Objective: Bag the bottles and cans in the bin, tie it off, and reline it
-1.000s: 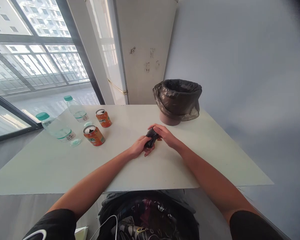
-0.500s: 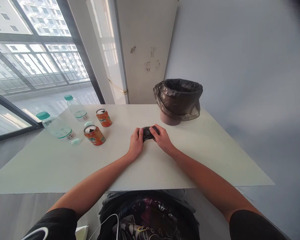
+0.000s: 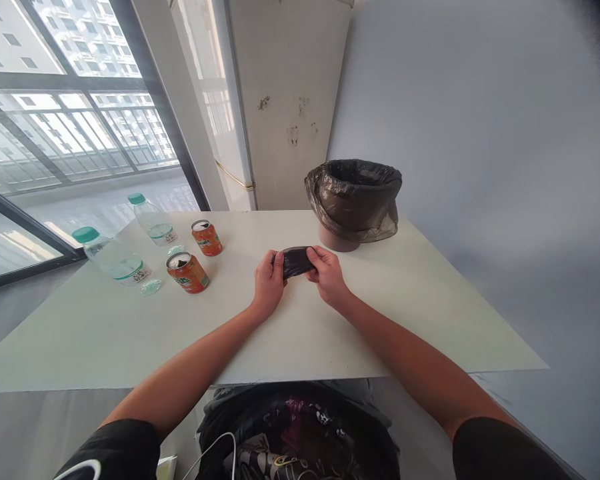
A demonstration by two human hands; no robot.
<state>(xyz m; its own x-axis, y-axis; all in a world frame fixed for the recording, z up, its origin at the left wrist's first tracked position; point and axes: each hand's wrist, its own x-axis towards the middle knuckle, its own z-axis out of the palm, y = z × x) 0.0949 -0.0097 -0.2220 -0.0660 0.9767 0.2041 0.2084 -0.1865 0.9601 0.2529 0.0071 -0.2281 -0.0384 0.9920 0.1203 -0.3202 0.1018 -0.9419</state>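
Head — bin (image 3: 339, 239) beyond hands (image 3: 270, 283) (cans (image 3: 192, 276) leftward)

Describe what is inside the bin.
A dark plastic bag lines the bin and shows inside its mouth. The bin's near side hides the bottom, so any contents there cannot be seen.

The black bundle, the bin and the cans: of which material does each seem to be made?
Bundle: probably thin plastic film, glossy and creased. Bin: perhaps plastic, matte and smooth where it shows below the bag. Cans: likely metal, with silvery tops and printed orange sides.
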